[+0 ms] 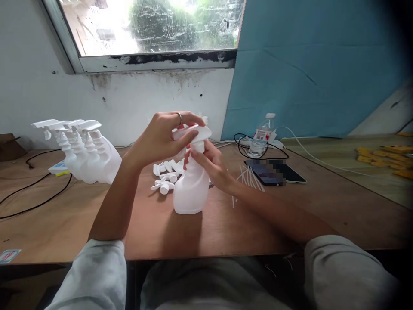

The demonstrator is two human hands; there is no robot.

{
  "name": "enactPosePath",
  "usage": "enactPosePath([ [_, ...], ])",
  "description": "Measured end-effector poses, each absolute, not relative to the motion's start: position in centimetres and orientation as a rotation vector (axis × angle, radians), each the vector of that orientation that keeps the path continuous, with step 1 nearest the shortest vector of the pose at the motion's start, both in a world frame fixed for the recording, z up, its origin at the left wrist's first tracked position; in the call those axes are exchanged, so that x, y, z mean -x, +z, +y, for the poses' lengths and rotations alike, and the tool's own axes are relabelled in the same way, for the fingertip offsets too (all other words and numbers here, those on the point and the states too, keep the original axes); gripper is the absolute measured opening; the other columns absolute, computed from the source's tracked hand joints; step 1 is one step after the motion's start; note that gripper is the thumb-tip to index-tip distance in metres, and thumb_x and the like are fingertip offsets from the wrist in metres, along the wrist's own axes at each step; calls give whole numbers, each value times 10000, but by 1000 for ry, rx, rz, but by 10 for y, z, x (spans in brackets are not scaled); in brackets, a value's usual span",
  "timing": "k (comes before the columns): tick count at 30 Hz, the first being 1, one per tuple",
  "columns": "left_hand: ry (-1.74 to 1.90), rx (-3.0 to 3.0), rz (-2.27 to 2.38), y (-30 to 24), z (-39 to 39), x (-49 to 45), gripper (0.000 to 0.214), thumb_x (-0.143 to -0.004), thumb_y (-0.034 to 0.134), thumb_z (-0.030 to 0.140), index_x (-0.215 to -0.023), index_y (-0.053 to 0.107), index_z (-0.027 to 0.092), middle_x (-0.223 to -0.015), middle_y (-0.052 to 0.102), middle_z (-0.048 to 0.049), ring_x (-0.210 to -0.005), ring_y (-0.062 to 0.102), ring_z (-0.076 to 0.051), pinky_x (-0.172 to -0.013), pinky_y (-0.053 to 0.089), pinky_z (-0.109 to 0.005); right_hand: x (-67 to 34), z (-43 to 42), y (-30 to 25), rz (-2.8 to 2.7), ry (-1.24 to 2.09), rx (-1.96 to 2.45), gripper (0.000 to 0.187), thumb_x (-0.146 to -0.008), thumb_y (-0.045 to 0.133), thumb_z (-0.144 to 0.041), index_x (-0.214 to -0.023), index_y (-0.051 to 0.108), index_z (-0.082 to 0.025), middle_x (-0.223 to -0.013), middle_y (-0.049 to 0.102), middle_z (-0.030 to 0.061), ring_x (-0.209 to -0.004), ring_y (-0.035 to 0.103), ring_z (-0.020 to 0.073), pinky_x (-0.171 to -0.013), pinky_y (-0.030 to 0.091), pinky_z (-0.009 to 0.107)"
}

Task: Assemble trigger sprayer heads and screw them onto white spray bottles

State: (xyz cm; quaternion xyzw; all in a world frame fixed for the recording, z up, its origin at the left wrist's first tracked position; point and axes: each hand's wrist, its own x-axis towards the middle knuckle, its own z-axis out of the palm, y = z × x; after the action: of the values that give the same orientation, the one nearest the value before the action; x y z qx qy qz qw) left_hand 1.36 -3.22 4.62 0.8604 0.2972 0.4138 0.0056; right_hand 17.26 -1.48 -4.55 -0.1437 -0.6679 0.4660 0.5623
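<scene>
A white spray bottle (191, 193) stands upright on the wooden table in front of me, its trigger head (201, 131) seated on the neck. My left hand (169, 133), with a ring on one finger, is closed over that trigger head from the left. Around the bottle's neck, just below the head, the fingers of my right hand (213, 163) are wrapped from the right. Behind the bottle, to its left, lie several loose white trigger heads (164, 183). Thin white dip tubes (250, 178) are scattered to the right of my right hand.
Several spray bottles fitted with trigger heads (87, 155) stand in a group at the left. A clear water bottle (260, 140), black cable and phone (267, 172) are at the back right. More black cables (38, 202) cross the table's left side. A window is above.
</scene>
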Motion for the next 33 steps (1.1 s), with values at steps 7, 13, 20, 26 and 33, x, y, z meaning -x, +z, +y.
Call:
enactPosePath([
  [7, 1233, -2712, 831, 50, -27, -2, 184, -857, 600, 317, -968, 693, 203, -934, 719, -24, -863, 657, -151, -822, 535, -274, -170, -8, -53, -1555, 1376, 206, 243, -871, 595, -401, -961, 563, -178, -859, 631, 50, -745, 627, 169, -648, 530, 296],
  [13, 1197, -2693, 819, 51, -27, 1, 93, -840, 600, 262, -854, 641, 180, -973, 721, -21, -882, 665, -160, -818, 545, -283, -166, -9, -54, -1531, 1385, 190, 353, -820, 675, -420, -1051, 488, -230, -851, 628, 16, -692, 625, 153, -615, 531, 296],
  [20, 1159, -2607, 832, 51, -24, 4, 121, -830, 597, 288, -793, 581, 173, -963, 713, -34, -920, 672, -183, -785, 557, -284, -161, -13, -55, -1506, 1349, 228, 290, -847, 646, -427, -1012, 510, -230, -777, 592, -1, -636, 598, 135, -582, 521, 282],
  [26, 1120, -2581, 832, 50, -21, 5, 177, -824, 602, 343, -787, 554, 176, -918, 689, -40, -956, 675, -210, -785, 574, -300, -162, -14, -55, -1477, 1365, 168, 254, -887, 585, -446, -996, 505, -231, -781, 585, 6, -641, 586, 137, -604, 529, 304],
  [33, 1098, -2570, 786, 50, -20, 6, 200, -824, 610, 357, -788, 529, 178, -917, 685, -47, -994, 660, -208, -794, 572, -290, -159, -16, -53, -1509, 1307, 255, 240, -840, 666, -400, -914, 540, -210, -739, 580, -4, -637, 587, 130, -590, 505, 278],
])
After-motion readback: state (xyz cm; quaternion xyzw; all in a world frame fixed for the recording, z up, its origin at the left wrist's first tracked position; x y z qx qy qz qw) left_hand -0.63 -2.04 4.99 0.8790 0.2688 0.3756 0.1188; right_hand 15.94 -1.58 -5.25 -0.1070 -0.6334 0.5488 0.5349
